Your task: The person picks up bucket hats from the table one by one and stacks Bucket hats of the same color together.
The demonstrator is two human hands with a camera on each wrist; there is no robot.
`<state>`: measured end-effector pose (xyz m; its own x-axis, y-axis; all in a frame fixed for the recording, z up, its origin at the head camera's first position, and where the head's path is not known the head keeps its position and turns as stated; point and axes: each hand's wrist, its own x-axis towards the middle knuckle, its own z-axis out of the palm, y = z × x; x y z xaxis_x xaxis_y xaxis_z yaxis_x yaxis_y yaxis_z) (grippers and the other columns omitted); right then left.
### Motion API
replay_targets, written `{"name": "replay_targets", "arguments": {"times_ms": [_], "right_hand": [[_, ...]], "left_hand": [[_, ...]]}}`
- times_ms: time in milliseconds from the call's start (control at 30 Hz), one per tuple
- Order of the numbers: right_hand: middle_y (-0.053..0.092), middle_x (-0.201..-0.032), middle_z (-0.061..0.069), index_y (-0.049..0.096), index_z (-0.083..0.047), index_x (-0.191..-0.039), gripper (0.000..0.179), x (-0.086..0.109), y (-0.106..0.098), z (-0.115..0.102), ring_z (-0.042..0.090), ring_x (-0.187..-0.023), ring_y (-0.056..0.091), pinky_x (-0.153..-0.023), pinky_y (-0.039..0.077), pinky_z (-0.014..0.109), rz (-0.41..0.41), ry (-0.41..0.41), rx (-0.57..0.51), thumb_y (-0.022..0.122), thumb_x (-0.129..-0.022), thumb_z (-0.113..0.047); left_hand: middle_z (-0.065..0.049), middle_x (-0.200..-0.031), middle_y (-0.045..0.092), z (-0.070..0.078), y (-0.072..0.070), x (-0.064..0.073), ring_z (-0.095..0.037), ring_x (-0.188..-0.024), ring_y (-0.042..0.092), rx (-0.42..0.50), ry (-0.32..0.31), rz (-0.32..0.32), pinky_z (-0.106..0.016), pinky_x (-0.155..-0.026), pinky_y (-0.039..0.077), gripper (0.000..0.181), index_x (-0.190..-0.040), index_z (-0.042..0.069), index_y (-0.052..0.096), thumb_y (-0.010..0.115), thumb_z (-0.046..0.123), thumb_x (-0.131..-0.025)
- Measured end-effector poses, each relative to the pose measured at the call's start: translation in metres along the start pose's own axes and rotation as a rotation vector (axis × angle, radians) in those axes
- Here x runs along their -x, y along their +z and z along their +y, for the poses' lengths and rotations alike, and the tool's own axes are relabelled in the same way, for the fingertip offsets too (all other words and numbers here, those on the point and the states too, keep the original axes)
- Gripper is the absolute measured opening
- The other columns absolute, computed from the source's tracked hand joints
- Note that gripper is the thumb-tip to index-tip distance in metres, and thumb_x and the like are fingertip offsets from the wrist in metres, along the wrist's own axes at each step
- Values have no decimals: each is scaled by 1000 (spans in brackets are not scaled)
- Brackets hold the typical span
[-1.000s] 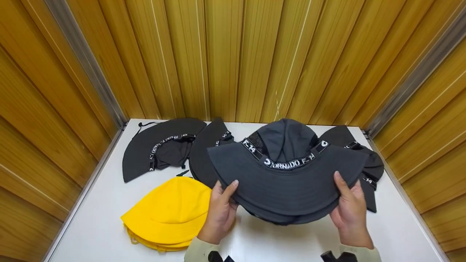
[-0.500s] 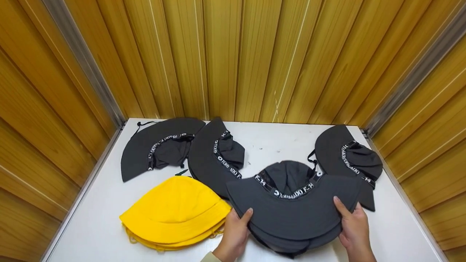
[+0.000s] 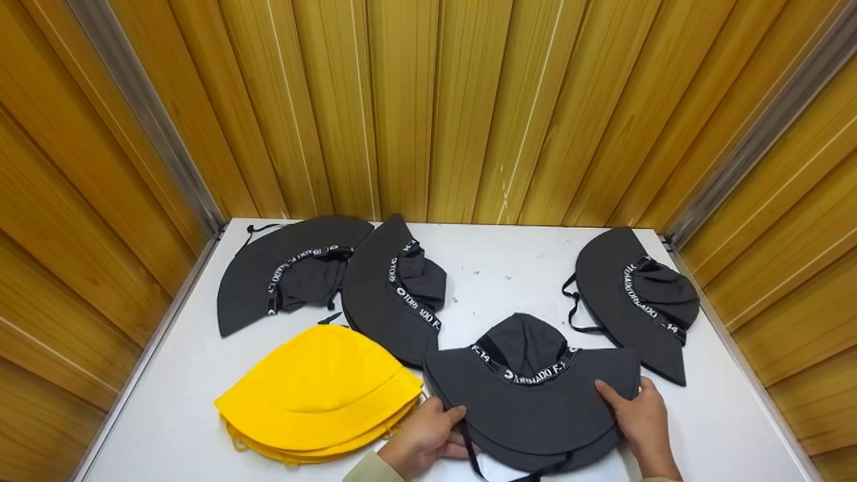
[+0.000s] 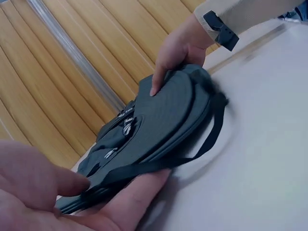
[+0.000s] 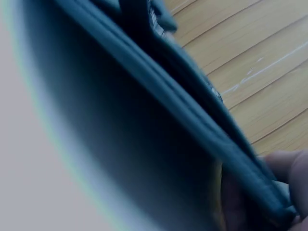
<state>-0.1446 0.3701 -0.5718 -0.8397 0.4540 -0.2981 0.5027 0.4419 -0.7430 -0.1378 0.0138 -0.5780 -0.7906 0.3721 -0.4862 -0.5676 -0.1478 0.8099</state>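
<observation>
Dark grey wide-brimmed hats [image 3: 529, 415], stacked with their brims layered, lie between my two hands close over the table's front. White "TORNADO F-14" lettering runs round the top crown. My left hand [image 3: 428, 432] grips the left side of the brims, thumb above and fingers underneath; a black chin strap [image 4: 209, 137] loops down beside it. On the opposite side, my right hand [image 3: 641, 418] pinches the brims, its thumb on the upper face. In the right wrist view, the brim edge [image 5: 192, 125] runs down to my right fingers, with its shadowed underside showing.
A stack of yellow bucket hats [image 3: 321, 395] sits just left of my left hand. Behind it lie two flattened dark hats, one at far left [image 3: 248, 288] and one nearer the middle [image 3: 368, 288]. Another dark hat [image 3: 602, 288] lies at right. Wood-patterned walls [image 3: 428, 114] enclose the white table.
Both hands have lowered the dark hats toward me and down to the table's front. The hats behind, at middle and right, now show more fully.
</observation>
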Motion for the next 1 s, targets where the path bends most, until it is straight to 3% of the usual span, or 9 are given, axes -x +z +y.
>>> {"name": "replay_targets", "arguments": {"times_ms": [67, 200, 333, 467, 567, 700, 767, 867, 1000], "right_hand": [[37, -147, 45, 27, 18, -148, 105, -1, -2, 1, 57, -138, 39, -116, 35, 62, 17, -26, 119, 70, -90, -58], [50, -132, 48, 36, 19, -138, 105, 0, -5, -1, 60, -121, 53, -100, 46, 64, 66, -63, 305, 71, -86, -64], [56, -125, 44, 40, 18, -134, 108, 2, -9, -3, 58, -109, 59, -88, 51, 61, 104, -58, 405, 73, -80, -70], [48, -128, 44, 43, 16, -135, 105, 0, -17, -11, 58, -111, 55, -91, 48, 63, 134, -76, 426, 74, -80, -68], [43, -131, 44, 44, 14, -137, 101, -5, -26, -19, 59, -116, 51, -96, 46, 65, 132, -106, 425, 72, -83, -67], [44, -134, 44, 48, 12, -137, 94, -19, -39, -31, 59, -121, 48, -98, 45, 65, 142, -147, 420, 69, -87, -65], [45, -133, 44, 50, 11, -136, 89, -27, -45, -36, 59, -121, 49, -97, 45, 65, 148, -163, 421, 68, -89, -63], [44, -133, 46, 51, 11, -135, 87, -42, -54, -43, 60, -119, 48, -94, 46, 64, 141, -162, 422, 66, -90, -62], [35, -136, 47, 46, 10, -138, 92, -62, -64, -47, 63, -121, 41, -93, 44, 67, 102, -94, 439, 63, -90, -65]], "left_hand": [[-28, -89, 75, 4, -4, 2, -35, -76, 77, -57, -29, -11, -51, -72, 64, 21, -114, -4, 45, 51, 13, -106], [-22, -81, 75, 14, -11, 11, -25, -67, 76, -189, -98, -21, -44, -68, 65, 27, -106, -6, 56, 59, 21, -103], [-18, -79, 75, 24, -13, 22, -22, -65, 75, -395, -87, -5, -36, -62, 64, 31, -97, -2, 61, 65, 28, -100], [-10, -71, 70, 37, -7, 30, -18, -61, 66, -815, 61, 76, -30, -58, 56, 35, -86, 4, 63, 69, 36, -97], [-4, -70, 66, 39, 4, 29, -18, -65, 59, -1111, 253, 164, -33, -60, 48, 33, -82, 9, 69, 71, 40, -94], [2, -83, 70, 27, 22, 17, -16, -77, 64, -1290, 585, 199, -33, -70, 54, 21, -94, 16, 75, 72, 37, -93], [1, -99, 72, 20, 30, 7, -19, -93, 67, -1365, 697, 196, -34, -83, 56, 22, -105, 21, 76, 72, 39, -93], [-4, -133, 64, 12, 41, -7, -31, -129, 57, -1488, 748, 182, -45, -111, 47, 40, -127, 28, 71, 72, 48, -92], [-12, -164, 35, 2, 49, -22, -53, -151, 24, -1623, 673, 144, -67, -122, 24, 74, -149, 40, 51, 72, 67, -84]]}}
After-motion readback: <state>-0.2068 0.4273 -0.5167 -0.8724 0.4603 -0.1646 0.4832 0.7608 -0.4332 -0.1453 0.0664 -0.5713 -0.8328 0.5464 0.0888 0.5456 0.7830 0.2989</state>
